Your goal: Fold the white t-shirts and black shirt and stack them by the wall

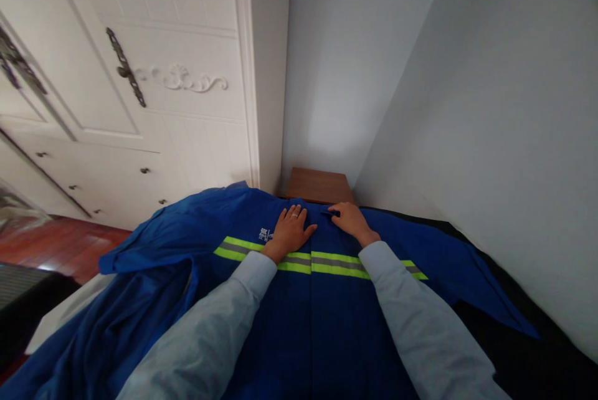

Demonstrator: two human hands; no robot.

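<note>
A blue work jacket [284,319] with yellow-green and grey reflective stripes lies spread out, its front facing up and its collar end away from me. My left hand [292,228], with a ring on one finger, rests flat on the chest near the collar, fingers spread, beside white printed lettering. Just right of the centre seam, my right hand [350,219] pinches the edge of the blue cloth near the collar between thumb and fingers.
White wardrobe [196,138] with dark handles at the left. A brown wooden stand [320,185] is beyond the collar, by the grey wall [504,119]. Black cloth [504,356] lies under the jacket at right. Reddish wooden floor [60,244] shows at far left.
</note>
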